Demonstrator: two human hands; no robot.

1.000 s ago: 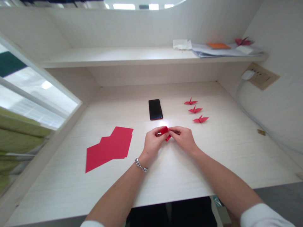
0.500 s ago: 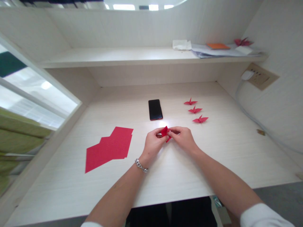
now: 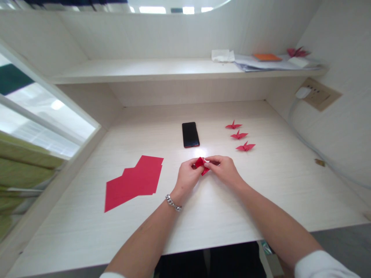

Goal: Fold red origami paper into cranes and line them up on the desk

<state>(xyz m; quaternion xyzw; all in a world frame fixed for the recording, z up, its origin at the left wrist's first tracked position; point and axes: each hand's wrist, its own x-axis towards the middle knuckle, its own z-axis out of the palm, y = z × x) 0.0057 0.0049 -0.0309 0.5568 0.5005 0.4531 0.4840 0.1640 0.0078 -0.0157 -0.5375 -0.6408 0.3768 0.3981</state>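
Between both hands is a small folded piece of red paper (image 3: 199, 162), held just over the desk. My left hand (image 3: 188, 174) pinches its left side with thumb and fingers. The fingers of my right hand (image 3: 223, 168) grip its right side, the thumb lying on the near face. Part of the paper is hidden behind the fingers. To the right, beyond my right hand, three red paper cranes (image 3: 239, 135) stand in a slanting row. Flat red paper sheets (image 3: 136, 179) lie overlapped to the left of my left hand.
A black phone (image 3: 190, 134) lies beyond my hands. Along the back runs a shelf (image 3: 145, 69) with papers (image 3: 252, 63), an orange pad (image 3: 267, 57) and a red folded paper piece (image 3: 298, 52). A cable (image 3: 301, 135) hangs from the wall socket (image 3: 320, 94) at right.
The folded red paper has shifted and tilted slightly to the left between my fingers. Both hands keep their hold on it, and the things on the desk stay put.
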